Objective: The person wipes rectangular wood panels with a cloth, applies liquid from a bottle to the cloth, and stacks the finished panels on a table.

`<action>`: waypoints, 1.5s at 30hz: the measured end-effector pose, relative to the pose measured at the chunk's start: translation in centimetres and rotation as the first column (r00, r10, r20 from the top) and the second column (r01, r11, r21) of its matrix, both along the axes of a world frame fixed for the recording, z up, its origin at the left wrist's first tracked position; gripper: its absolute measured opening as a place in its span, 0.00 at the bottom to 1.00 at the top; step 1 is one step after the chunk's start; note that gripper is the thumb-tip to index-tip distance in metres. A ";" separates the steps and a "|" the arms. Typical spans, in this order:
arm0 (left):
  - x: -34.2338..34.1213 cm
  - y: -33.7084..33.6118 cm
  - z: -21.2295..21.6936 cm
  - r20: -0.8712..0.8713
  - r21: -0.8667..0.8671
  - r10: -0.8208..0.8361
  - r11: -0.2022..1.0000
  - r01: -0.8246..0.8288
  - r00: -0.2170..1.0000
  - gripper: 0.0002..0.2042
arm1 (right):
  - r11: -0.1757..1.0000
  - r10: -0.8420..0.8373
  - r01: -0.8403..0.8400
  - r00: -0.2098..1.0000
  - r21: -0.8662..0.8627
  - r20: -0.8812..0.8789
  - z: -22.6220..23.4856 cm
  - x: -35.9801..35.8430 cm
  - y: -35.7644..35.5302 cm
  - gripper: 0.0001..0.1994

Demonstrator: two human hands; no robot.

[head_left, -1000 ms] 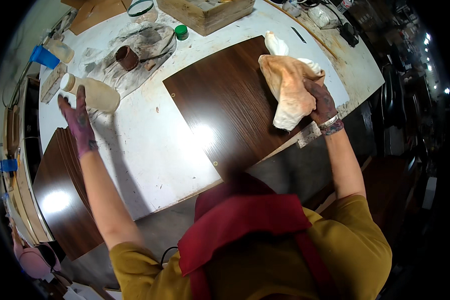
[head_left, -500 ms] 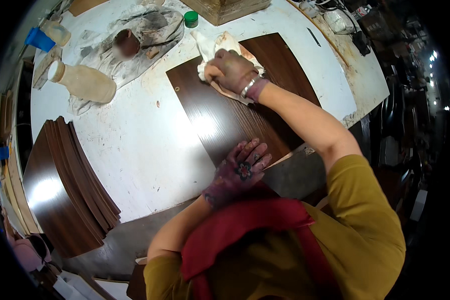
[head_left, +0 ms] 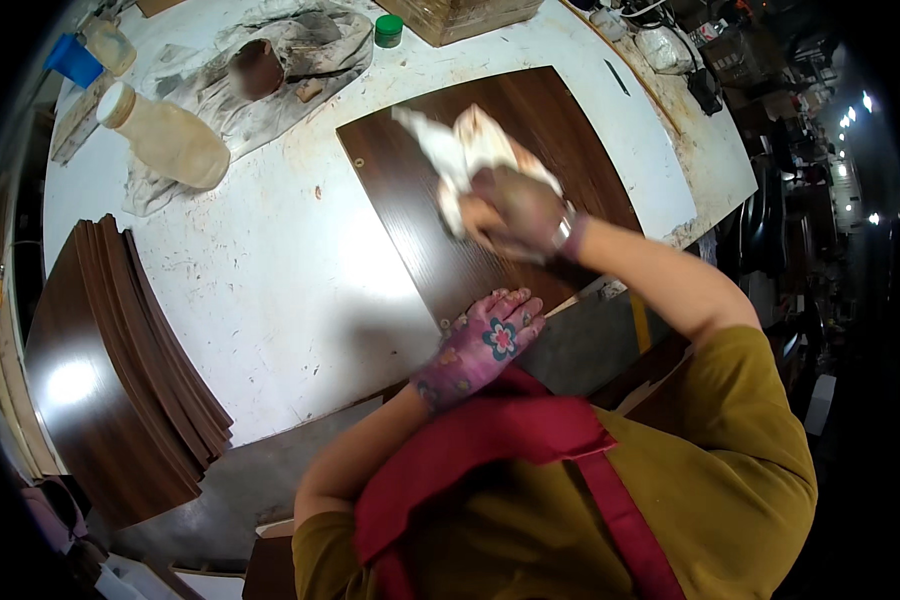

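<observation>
The brown board [head_left: 425, 240] is lying flat at the centre of the frame, on the white table [head_left: 280, 270], with its near edge just beside the table's front edge. The right hand [head_left: 518, 213] is grasping a bunched white cloth [head_left: 460, 150] against the board; its fingers are curling around the fabric, though blur is hiding the fingertips. The left hand [head_left: 485, 340] is resting at the board's lower edge — fingers extended, clenching nothing visible. Risk of slipping: uneven pressure from the cloth could be turning the board if the left hand is bearing too lightly. Risk of scratching: grit caught in the folds, or the metal wristband [head_left: 565, 230] dipping low, could be marking the glossy face. The stack of boards [head_left: 120, 390], lower left, is standing well apart from the cloth.
</observation>
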State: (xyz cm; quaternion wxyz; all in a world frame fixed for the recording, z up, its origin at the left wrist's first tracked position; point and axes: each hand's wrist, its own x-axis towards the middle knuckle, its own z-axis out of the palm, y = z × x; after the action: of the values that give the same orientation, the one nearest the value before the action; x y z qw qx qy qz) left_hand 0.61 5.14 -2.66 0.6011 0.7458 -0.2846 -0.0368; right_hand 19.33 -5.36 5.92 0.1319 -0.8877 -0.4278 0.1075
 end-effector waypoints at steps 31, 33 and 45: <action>-4.5 -2.7 3.2 0.451 0.551 0.190 0.709 -0.440 0.872 0.17 | 0.959 0.188 -0.174 0.981 0.225 -0.042 -1.7 6.6 -2.0 0.07; -5.0 -2.9 3.6 0.422 0.598 0.214 0.665 -0.448 0.881 0.17 | 0.930 0.335 -0.341 0.940 0.137 0.066 -0.7 1.8 -2.0 0.08; -5.5 -4.2 2.6 0.451 0.567 0.303 0.630 -0.532 0.839 0.17 | 0.845 0.458 -0.417 0.888 0.335 -0.049 -1.7 0.4 -2.7 0.14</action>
State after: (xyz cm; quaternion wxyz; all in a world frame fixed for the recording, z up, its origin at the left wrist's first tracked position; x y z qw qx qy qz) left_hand -4.85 0.92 -0.10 0.2286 0.9523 -0.1599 0.1240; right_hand 19.76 -8.09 4.17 0.2708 -0.7253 -0.6213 0.1211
